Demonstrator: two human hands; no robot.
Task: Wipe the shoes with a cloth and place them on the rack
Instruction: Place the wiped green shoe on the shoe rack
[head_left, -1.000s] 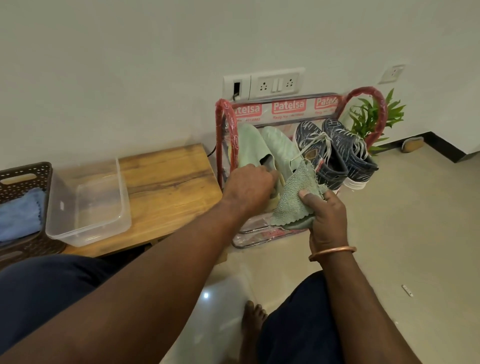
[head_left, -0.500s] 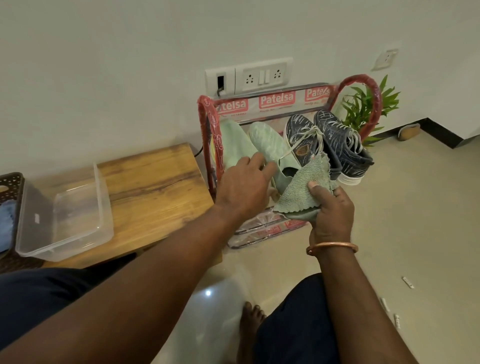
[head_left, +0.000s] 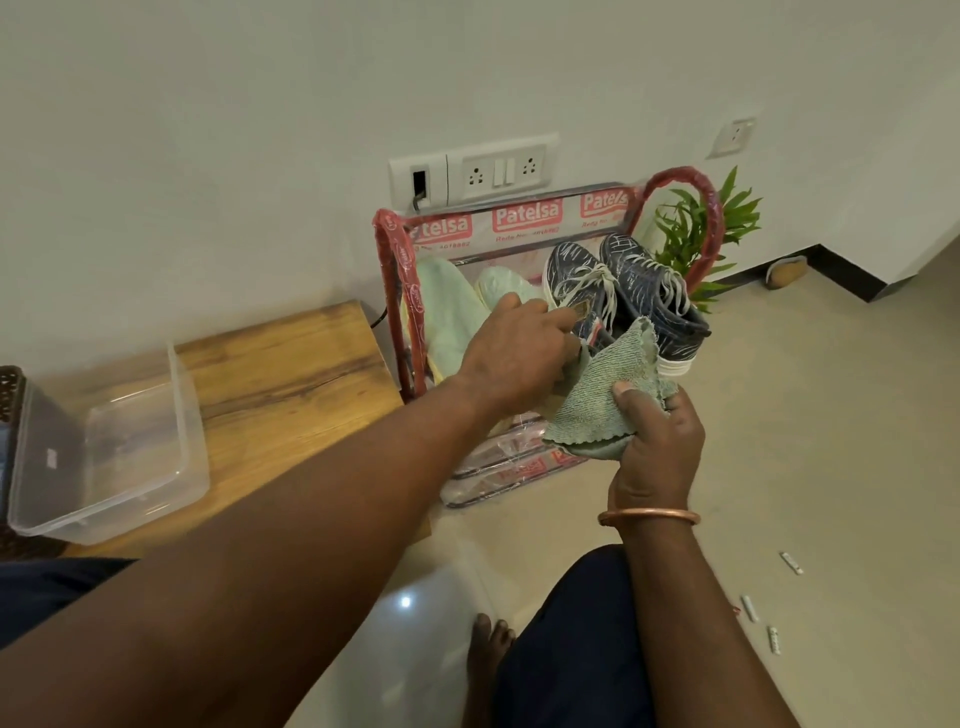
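Head view, looking down. Wooden bench (head_left: 280, 384) fills the left-centre of the frame, with a clear plastic tub (head_left: 114, 457) on its left end. Red-framed shoe rack (head_left: 400, 270) stands at upper centre against the wall, just right of the bench. Two pairs sit side by side on its slanted top tier: pale green shoes (head_left: 447, 312) on the left, dark blue sneakers (head_left: 639, 291) on the right.

Key relation: both pairs lie straight ahead of the hands, up-frame. Their long axes run toes up toward the wall and heels down toward the person.

Left hand (head_left: 519, 348) is the nearer one. It lies back-up over the green pair, fingertips at the tongue of the near sneaker. Whether the fingers grip anything is hidden, so I cannot tell.

Right hand (head_left: 654, 447) sits lower right of it, just below the sneakers' heels. It pinches a bunched green cloth (head_left: 602, 400), thumb on top, and the cloth's upper corner overlaps a sneaker's heel. A copper bangle (head_left: 648, 517) is on that wrist.

Judgement: all four shoes look racked. A next move probably means the left hand steadying a shoe by its heel end while the cloth comes up from below right.
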